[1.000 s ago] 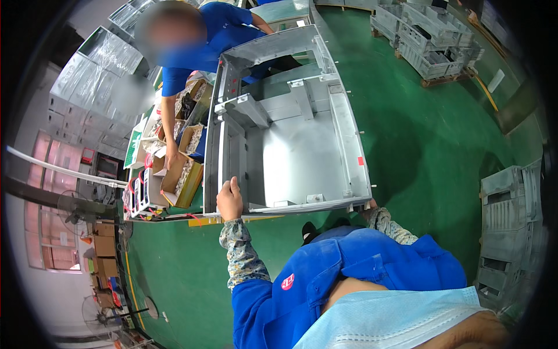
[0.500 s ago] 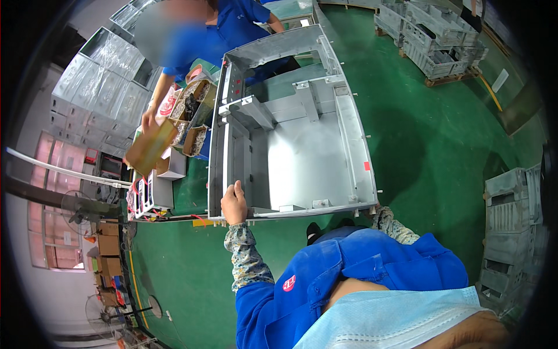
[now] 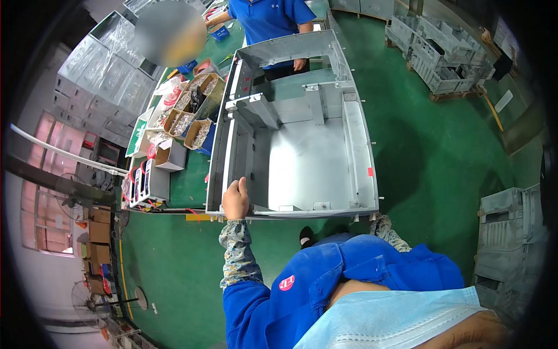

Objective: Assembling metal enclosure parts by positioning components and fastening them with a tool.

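A large grey sheet-metal cabinet shell lies in front of me with its hollow side up. Brackets and rails line its inner walls. My left hand is closed around the near left edge of the shell, with the thumb up on the inner side. The patterned sleeve cover of my right arm reaches the near right corner. My right hand is hidden there behind the metal edge, so its fingers do not show.
Left of the shell, a green-topped table carries open boxes of small parts and white power-supply-like units. A co-worker in a blue shirt stands beyond the shell. Stacked grey metal frames rest on a pallet at right; more metal housings stand nearer.
The co-worker has straightened up and drawn back from the table's near part; the brown box they held there is gone from that spot. My left hand keeps its hold on the shell.
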### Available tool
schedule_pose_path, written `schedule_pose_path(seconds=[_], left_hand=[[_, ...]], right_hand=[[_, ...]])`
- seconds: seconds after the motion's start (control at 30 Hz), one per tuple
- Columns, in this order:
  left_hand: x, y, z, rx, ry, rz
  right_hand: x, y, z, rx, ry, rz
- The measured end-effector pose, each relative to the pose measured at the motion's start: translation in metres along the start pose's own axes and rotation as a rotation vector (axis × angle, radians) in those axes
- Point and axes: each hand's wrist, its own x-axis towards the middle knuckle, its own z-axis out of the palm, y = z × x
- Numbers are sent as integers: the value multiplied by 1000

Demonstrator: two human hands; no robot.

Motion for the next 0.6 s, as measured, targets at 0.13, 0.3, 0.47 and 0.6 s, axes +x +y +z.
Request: schedule_pose_path(seconds=[0.13,0.3,0.47,0.6], left_hand=[[-2,-1,-1,7,25,-37],[-16,12,4,-47,5,-9],[-41,40,10,-35,24,23],[-45,49,9,-97,27,50]], right_hand=[[12,-22,-17,-106,15,-68],[41,-62,-23,-231,35,-163],[38,-79,-37,-379,49,-178],[29,-92,-43,-493,61,-179]])
